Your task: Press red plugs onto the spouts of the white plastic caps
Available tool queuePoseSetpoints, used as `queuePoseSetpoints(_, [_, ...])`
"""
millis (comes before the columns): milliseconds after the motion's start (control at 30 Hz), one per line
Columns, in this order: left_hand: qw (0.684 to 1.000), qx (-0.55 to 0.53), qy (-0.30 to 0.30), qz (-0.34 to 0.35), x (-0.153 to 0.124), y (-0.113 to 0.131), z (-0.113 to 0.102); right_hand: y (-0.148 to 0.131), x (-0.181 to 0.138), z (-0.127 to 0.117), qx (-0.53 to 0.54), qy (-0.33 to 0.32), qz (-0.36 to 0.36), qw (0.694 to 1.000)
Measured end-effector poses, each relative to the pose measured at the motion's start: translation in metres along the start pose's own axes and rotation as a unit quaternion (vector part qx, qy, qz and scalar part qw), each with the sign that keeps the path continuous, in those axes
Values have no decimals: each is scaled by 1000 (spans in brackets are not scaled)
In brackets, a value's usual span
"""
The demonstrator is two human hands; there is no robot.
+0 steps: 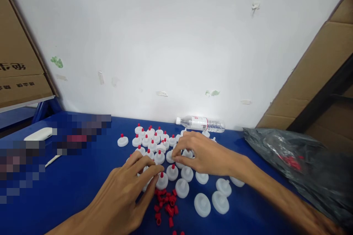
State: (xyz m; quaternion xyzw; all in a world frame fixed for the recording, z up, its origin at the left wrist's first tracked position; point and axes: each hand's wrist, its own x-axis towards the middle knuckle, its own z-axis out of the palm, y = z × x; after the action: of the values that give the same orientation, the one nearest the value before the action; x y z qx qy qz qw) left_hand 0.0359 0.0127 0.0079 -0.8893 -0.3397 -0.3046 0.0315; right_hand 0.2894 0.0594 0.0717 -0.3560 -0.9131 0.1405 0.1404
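Note:
My left hand [132,183] is curled with thumb and index finger against the rim of a white nozzle cap [162,182] that has a red tip on top. My right hand [202,154] makes a pinch at a second white nozzle cap [170,156]; the fingertips hide its top. Many white caps with red tips stand around and beyond my hands, such as one at the left [122,141]. Closer to me lies a heap of loose red tips [168,205]. Right of it are several white caps without red tips [202,205].
A clear plastic bottle [200,123] lies along the white wall [176,44]. A dark plastic bag [292,169] with red pieces is on the right of the blue table [91,169]. A white object [38,134] lies at left. Cardboard boxes [22,47] flank the table.

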Motion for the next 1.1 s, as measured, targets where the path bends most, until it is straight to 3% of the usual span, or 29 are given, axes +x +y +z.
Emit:
queuePoseSetpoints(200, [1000,-13,10,-10,0,1,-3,2,0,4,2,-38,-30,999])
queuePoseSetpoints(433, [998,5,63,-2,2,-3,-3,-23,-4,-7,-13,33,0,999])
queuePoseSetpoints(600, [998,6,58,5,1,-3,-3,-48,-5,6,-147,33,-136,979])
queuePoseSetpoints(700, [998,6,60,-3,1,-3,-4,-53,-5,12,-158,63,-144,975])
queuePoseSetpoints(833, [999,7,42,-3,3,-5,-4,-51,-4,12,-138,71,-128,979])
queuePoseSetpoints(967, [999,-14,20,29,3,-9,-4,-43,-3,9,-165,56,-167,970])
queuePoseSetpoints(1100, [996,-59,62,0,1,-6,-11,-24,-5,-3,-195,73,-118,971])
